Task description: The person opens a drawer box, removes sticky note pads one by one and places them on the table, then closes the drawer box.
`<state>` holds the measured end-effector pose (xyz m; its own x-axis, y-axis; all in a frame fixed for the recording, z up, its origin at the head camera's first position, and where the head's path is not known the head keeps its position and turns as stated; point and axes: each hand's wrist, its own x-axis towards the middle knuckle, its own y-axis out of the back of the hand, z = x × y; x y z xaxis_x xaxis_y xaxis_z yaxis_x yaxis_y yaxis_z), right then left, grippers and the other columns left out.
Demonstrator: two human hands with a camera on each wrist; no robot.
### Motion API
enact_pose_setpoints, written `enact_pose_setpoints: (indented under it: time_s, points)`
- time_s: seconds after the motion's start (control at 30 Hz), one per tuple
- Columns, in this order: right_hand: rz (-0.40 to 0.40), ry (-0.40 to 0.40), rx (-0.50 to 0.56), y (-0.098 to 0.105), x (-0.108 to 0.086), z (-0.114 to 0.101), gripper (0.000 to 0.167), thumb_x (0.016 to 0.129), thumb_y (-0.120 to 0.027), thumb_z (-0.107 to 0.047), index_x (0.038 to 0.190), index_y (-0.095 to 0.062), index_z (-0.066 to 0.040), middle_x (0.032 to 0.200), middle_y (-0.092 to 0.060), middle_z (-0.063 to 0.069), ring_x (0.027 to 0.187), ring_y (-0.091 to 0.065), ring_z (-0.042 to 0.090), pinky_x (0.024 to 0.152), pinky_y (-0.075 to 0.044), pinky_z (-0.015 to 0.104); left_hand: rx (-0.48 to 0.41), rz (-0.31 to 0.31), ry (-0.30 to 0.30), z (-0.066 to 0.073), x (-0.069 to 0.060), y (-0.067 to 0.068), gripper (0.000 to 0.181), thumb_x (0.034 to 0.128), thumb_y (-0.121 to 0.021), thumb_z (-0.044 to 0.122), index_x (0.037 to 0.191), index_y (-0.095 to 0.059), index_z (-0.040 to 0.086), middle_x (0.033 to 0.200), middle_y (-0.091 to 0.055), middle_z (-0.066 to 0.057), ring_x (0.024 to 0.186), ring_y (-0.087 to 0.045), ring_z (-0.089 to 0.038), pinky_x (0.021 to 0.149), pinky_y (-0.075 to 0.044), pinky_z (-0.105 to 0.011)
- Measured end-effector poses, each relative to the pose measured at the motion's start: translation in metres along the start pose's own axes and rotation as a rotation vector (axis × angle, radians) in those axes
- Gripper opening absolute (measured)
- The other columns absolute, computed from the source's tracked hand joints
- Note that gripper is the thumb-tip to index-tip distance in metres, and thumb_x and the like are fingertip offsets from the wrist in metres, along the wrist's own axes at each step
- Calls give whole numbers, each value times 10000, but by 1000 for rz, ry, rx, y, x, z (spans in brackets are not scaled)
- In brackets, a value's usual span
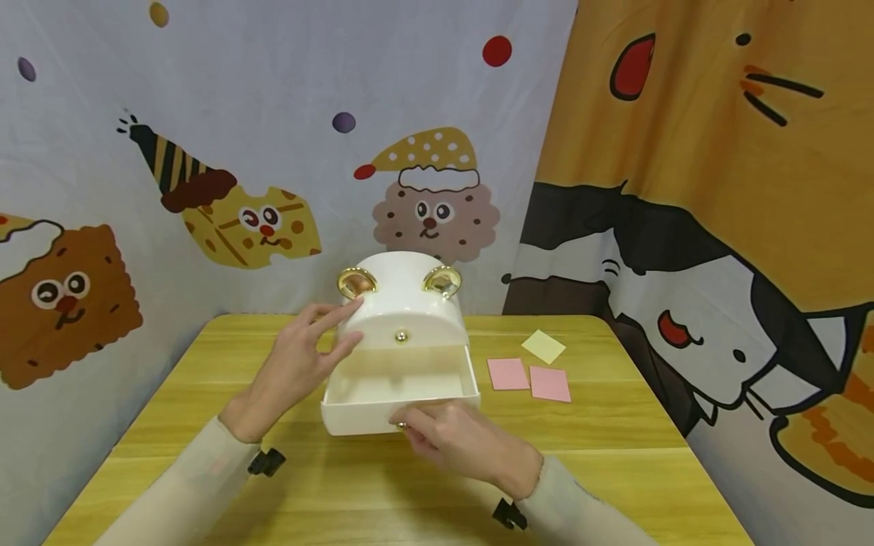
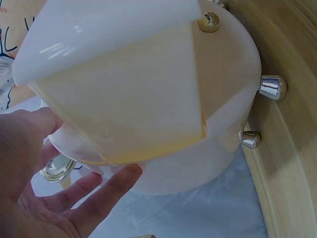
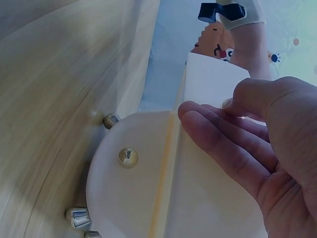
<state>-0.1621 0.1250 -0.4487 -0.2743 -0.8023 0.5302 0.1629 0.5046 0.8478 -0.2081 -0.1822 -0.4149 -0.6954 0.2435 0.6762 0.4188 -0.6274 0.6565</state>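
A glossy white box [image 1: 403, 303] with two gold ears stands on the table, its rounded front fitted with gold knobs. One drawer [image 1: 348, 418] sticks out toward me, and its inside shows bare. My right hand [image 1: 464, 440] pinches the small gold knob [image 3: 227, 103] on this drawer's front between thumb and fingers. My left hand [image 1: 297, 364] rests against the box's left side below the ear, fingers fairly straight and spread. In the left wrist view its fingertips [image 2: 131, 172] touch the white side. Below the pulled-out drawer, another front panel carries a gold knob [image 3: 128, 157].
Right of the box lie two pink sticky-note pads [image 1: 508, 374] and a pale yellow one [image 1: 543, 346]. The box stands on silvery feet [image 2: 272, 88] on the wooden table [image 1: 601, 470]. A cartoon-printed curtain [image 1: 273, 114] hangs behind the table's back edge.
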Motion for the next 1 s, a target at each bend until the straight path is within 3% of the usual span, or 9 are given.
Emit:
enact_pose_setpoints:
  time_s: [0.4,0.83,1.0]
  points:
    - [17,-17,-11,-3,5,12,366,950,-881,41,1273,-781,-100,868,-786,-44,657,-556,-19,614,-398,40,-1,-10,32,0,0,0,579,1055,-894,151,1607,-727,196,1280,-760,-246,786,-689,-252,600,-523,-263]
    - [32,-29,9,-10,12,26,325,975,-846,65,1260,-792,-83,905,-778,-41,719,-579,5,655,-432,62,2,19,11,0,0,-1,560,1054,-894,151,1591,-743,200,1268,-776,-241,801,-718,-274,603,-527,-277]
    - [22,-45,27,-14,15,32,297,1010,-806,69,1273,-800,-68,921,-792,-30,730,-566,0,672,-429,56,8,40,-24,-2,0,-2,560,1044,-900,130,1581,-751,188,1245,-781,-244,792,-741,-287,601,-543,-296]
